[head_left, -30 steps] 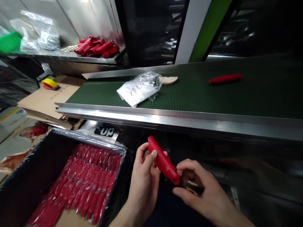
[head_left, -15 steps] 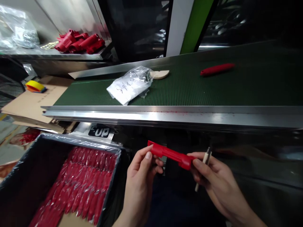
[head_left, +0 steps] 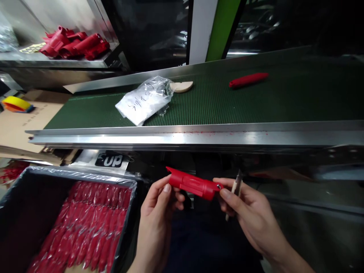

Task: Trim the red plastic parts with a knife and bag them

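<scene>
Low centre of the frame: a smooth red plastic handle, flared at its left end, pinched between both hands. Left hand clamps the flared end with thumb and fingers; right hand grips the other end, a thin blade tool tucked in its fingers. Steel conveyor rail sits just above, lined box lower left. Long axis near horizontal, right end slightly lower.

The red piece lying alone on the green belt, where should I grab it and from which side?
Grip the red piece around its middle, coming down from above with fingers across its narrow width. It lies flat and lengthwise along the conveyor belt with bare belt on all sides, so nothing blocks a top approach. Both hands are occupied: the left hand and right hand hold another red part.
</scene>
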`<state>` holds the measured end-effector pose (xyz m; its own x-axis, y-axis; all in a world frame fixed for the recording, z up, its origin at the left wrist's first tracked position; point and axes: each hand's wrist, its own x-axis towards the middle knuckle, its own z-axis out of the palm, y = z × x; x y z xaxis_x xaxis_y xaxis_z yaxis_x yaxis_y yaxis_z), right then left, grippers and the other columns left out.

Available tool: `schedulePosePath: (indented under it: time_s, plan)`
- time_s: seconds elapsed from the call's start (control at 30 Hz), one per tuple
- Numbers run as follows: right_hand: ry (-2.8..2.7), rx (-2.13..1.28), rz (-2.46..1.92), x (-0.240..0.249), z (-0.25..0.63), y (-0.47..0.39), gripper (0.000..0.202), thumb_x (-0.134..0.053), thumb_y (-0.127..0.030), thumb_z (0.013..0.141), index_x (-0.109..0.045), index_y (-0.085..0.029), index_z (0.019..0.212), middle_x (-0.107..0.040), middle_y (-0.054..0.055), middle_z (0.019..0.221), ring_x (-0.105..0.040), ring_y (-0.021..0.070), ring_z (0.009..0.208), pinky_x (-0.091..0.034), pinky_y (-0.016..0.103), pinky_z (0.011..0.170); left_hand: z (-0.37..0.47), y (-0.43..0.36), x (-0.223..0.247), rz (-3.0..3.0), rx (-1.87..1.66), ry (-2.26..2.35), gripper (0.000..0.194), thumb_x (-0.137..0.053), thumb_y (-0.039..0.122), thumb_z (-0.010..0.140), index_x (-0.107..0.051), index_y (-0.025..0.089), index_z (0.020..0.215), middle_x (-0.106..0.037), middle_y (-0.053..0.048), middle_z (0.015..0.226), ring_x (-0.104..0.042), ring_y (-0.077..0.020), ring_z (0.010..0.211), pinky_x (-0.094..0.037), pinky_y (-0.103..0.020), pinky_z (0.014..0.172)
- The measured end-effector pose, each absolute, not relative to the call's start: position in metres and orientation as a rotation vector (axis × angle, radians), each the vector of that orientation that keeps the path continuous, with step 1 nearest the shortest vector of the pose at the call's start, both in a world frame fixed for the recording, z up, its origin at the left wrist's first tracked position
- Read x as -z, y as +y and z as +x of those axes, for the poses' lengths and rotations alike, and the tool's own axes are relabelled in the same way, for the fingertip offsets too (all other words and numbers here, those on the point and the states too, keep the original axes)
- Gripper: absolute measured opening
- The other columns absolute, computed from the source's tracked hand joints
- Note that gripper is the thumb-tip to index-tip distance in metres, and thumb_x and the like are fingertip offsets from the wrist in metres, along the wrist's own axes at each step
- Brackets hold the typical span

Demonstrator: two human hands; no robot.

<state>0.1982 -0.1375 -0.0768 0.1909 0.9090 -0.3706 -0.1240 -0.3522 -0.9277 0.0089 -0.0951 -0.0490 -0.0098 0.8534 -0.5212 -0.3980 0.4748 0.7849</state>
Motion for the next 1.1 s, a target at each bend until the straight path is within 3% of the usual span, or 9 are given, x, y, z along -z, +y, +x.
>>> schedulePosePath:
  time_s: [0.17, 0.33, 0.43, 0.57, 0.73, 0.9, 1.1]
  plan:
    - [-1.183, -1.088, -1.605, 0.067, 0.198, -0.139, 0.028, -0.063, -0.038, 0.090, -0.067, -0.032, 0.117, -0.066, -0.001, 0.091, -0.061, 0.0090, 0.066, -0.050, 0.018, 0.058, 0.012, -0.096, 0.054, 0.527, -1.054, 1.260, 0.030, -0.068, 0.036, 0.086, -0.062, 0.021, 0.111, -0.065, -0.005, 0.103, -0.059, -0.0165, 0.092, -0.055, -0.025, 0.074]
    - [-1.587, -0.869, -1.424, 0.052, 0.189, -0.138, 0.024, -0.064, -0.023, 0.089, -0.066, -0.035, 0.109, -0.068, -0.004, 0.106, -0.068, 0.0101, 0.092, -0.053, 0.012, 0.076, 0.022, -0.093, 0.052, 0.399, -1.063, 1.067, 0.040, -0.064, 0.031, 0.090, -0.047, 0.024, 0.125, -0.060, -0.010, 0.123, -0.059, -0.0223, 0.109, -0.054, -0.032, 0.086]
    - [-1.800, -0.945, -1.285, 0.047, 0.190, -0.137, 0.032, -0.064, -0.024, 0.089, -0.060, -0.037, 0.118, -0.068, -0.006, 0.106, -0.069, 0.0085, 0.091, -0.053, 0.008, 0.072, 0.020, -0.090, 0.048, 0.278, -1.020, 0.960, 0.039, -0.062, 0.023, 0.089, -0.045, 0.023, 0.125, -0.064, -0.009, 0.113, -0.065, -0.0183, 0.090, -0.054, -0.028, 0.078]
    - [-1.827, -0.924, -1.252, 0.041, 0.198, -0.126, 0.041, -0.053, -0.021, 0.096, -0.049, -0.036, 0.135, -0.067, -0.004, 0.106, -0.067, 0.0063, 0.088, -0.053, 0.009, 0.073, 0.012, -0.091, 0.042, 0.283, -0.909, 0.907, 0.037, -0.058, 0.019, 0.087, -0.047, 0.021, 0.122, -0.063, -0.006, 0.100, -0.061, -0.0126, 0.070, -0.049, -0.021, 0.062]
    - [-1.959, -0.634, -1.219, 0.027, 0.201, -0.106, 0.042, -0.051, -0.006, 0.094, -0.057, -0.026, 0.130, -0.060, 0.003, 0.107, -0.060, 0.0088, 0.095, -0.050, 0.019, 0.078, 0.006, -0.101, 0.034, 0.390, -0.870, 0.842, 0.034, -0.054, 0.020, 0.085, -0.052, 0.021, 0.119, -0.064, -0.007, 0.103, -0.059, -0.0119, 0.067, -0.045, -0.020, 0.060]
    - [-2.116, -0.433, -1.192, 0.017, 0.197, -0.098, 0.042, -0.051, -0.001, 0.092, -0.058, -0.020, 0.128, -0.057, 0.007, 0.118, -0.054, 0.0149, 0.109, -0.047, 0.031, 0.089, 0.007, -0.105, 0.029, 0.480, -0.893, 0.834, 0.031, -0.052, 0.019, 0.082, -0.057, 0.019, 0.113, -0.064, -0.006, 0.098, -0.055, -0.0101, 0.060, -0.040, -0.021, 0.055]
    - [-2.167, -0.288, -1.178, 0.012, 0.193, -0.101, 0.040, -0.053, 0.000, 0.089, -0.060, -0.018, 0.125, -0.060, 0.008, 0.113, -0.055, 0.0172, 0.104, -0.045, 0.035, 0.083, 0.006, -0.106, 0.026, 0.491, -0.903, 0.833, 0.031, -0.051, 0.019, 0.081, -0.059, 0.020, 0.111, -0.064, -0.004, 0.096, -0.053, -0.0092, 0.058, -0.038, -0.021, 0.053]
